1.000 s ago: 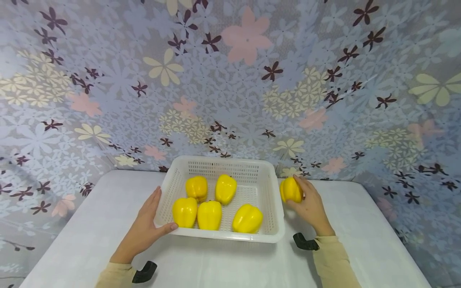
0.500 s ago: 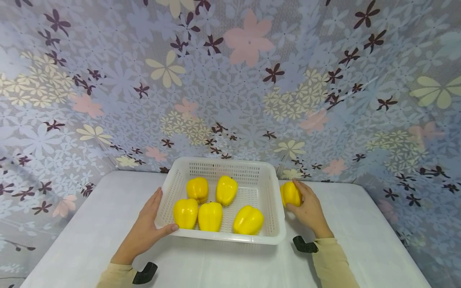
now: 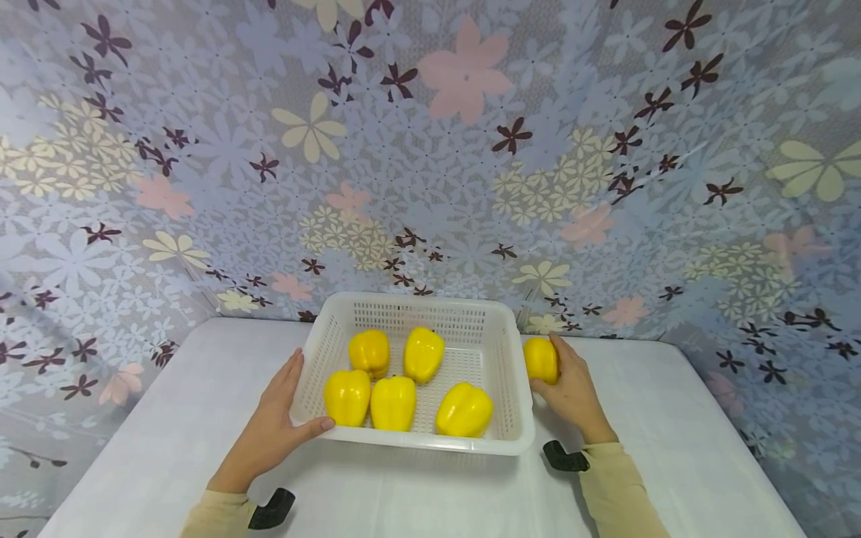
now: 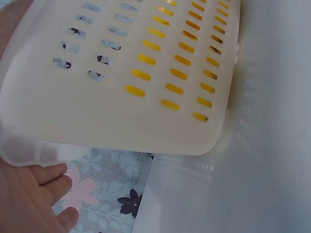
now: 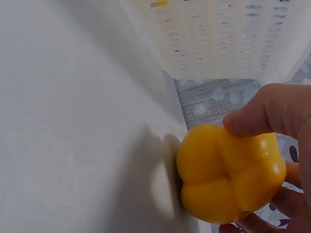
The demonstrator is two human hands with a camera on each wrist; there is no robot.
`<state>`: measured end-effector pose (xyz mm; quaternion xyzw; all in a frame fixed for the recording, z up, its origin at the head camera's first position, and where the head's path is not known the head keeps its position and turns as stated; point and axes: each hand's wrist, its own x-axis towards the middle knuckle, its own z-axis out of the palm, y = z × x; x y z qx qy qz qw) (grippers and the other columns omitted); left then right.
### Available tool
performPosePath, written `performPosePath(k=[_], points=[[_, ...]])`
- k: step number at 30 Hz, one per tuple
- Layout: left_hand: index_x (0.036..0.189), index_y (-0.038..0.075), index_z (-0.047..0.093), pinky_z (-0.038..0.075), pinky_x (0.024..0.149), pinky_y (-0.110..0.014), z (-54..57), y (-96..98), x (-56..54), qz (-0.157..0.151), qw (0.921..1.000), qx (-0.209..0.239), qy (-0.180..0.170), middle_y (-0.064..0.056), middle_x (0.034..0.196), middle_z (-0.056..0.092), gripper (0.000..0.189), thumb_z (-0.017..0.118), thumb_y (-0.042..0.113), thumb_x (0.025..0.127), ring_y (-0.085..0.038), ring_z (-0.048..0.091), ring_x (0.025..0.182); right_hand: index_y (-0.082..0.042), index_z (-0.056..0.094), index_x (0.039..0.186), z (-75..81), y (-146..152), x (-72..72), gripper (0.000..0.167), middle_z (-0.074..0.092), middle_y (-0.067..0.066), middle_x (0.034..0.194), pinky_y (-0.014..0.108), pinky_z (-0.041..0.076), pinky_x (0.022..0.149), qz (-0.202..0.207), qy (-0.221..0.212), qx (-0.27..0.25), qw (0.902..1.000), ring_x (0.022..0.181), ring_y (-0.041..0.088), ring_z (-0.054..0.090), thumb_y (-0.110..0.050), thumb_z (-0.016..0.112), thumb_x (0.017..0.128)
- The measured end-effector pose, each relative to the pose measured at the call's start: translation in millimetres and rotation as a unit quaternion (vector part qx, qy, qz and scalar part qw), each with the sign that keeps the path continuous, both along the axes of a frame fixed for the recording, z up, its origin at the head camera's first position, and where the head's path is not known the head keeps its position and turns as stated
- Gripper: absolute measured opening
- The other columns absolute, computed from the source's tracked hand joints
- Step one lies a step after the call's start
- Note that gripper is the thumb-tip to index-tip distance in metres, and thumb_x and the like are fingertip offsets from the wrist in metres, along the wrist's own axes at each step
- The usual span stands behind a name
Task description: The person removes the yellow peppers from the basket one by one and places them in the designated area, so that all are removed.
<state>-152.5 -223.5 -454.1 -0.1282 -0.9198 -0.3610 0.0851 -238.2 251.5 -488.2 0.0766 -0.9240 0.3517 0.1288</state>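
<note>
A white perforated plastic basket (image 3: 420, 442) stands on the table with several yellow bell peppers inside. One of these bell peppers (image 3: 464, 410) lies at the front right, apart from the rest. At the basket's left front corner is my left hand (image 3: 269, 426), its thumb on the front rim and its straight fingers along the left side. My right hand (image 3: 575, 392) holds another yellow bell pepper (image 5: 228, 172) just outside the basket's right wall. In the right wrist view the thumb presses on its upper side, and the other fingers are partly hidden behind it.
White cloth covers the table (image 3: 430, 493). Behind the basket rises a flower-patterned sheet (image 3: 430, 187), close to the table's back edge. A black curved piece sits at each wrist: the left one (image 3: 272, 509) and the right one (image 3: 565, 456).
My right hand has shifted slightly left and toward me, and the bell pepper in it has turned a little. My left hand and the basket stay in place.
</note>
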Motion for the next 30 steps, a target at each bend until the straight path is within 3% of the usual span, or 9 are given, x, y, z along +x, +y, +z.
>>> performPosePath(k=[5, 14, 20, 26, 30], points=[[0.158, -0.004, 0.014, 0.021, 0.109, -0.075, 0.2, -0.1, -0.1, 0.0, 1.0, -0.001, -0.004, -0.027, 0.164, 0.014, 0.111, 0.081, 0.041, 0.081, -0.053, 0.019, 0.145, 0.009, 0.031, 0.151, -1.0, -1.2, -0.1, 0.087, 0.045, 0.033, 0.144, 0.061, 0.046, 0.093, 0.007, 0.007, -0.005, 0.9999, 0.113, 0.045, 0.053, -0.011, 0.075, 0.078], [0.159, -0.003, 0.014, 0.021, 0.11, -0.075, 3.6, -0.2, -0.3, 0.002, 1.0, -0.002, -0.007, -0.026, 0.164, 0.014, 0.112, 0.08, 0.043, 0.081, -0.052, 0.019, 0.146, 0.009, 0.03, 0.151, -1.4, -2.1, -0.1, 0.088, 0.043, 0.033, 0.146, 0.064, 0.044, 0.096, 0.01, 0.015, 0.006, 0.9998, 0.119, 0.048, 0.05, -0.013, 0.076, 0.079], [0.159, -0.003, 0.015, 0.021, 0.109, -0.075, 2.9, -0.5, -0.4, 0.001, 1.0, -0.001, -0.008, -0.026, 0.164, 0.014, 0.112, 0.08, 0.043, 0.081, -0.052, 0.019, 0.146, 0.007, 0.025, 0.154, 2.9, -1.3, 0.8, 0.093, 0.037, 0.033, 0.15, 0.071, 0.037, 0.102, 0.0, -0.017, 0.02, 0.9997, 0.13, 0.054, 0.039, -0.017, 0.077, 0.081], [0.158, -0.004, 0.015, 0.021, 0.109, -0.075, 3.0, -0.8, 0.1, -0.002, 1.0, 0.003, -0.004, -0.026, 0.164, 0.014, 0.112, 0.081, 0.042, 0.08, -0.052, 0.018, 0.146, 0.007, 0.031, 0.152, 14.5, 1.0, 6.6, 0.09, 0.027, 0.034, 0.156, 0.078, 0.023, 0.106, 0.01, -0.026, 0.03, 0.9992, 0.139, 0.059, 0.025, -0.021, 0.081, 0.082], [0.159, -0.003, 0.014, 0.022, 0.109, -0.075, 4.6, -0.5, 0.0, -0.001, 0.9999, 0.005, -0.012, -0.026, 0.164, 0.013, 0.112, 0.081, 0.042, 0.081, -0.052, 0.018, 0.146, 0.003, 0.033, 0.153, 25.0, 2.3, 13.0, 0.085, 0.023, 0.034, 0.157, 0.077, 0.029, 0.103, 0.011, -0.028, 0.029, 0.9991, 0.14, 0.059, 0.021, -0.021, 0.078, 0.085]])
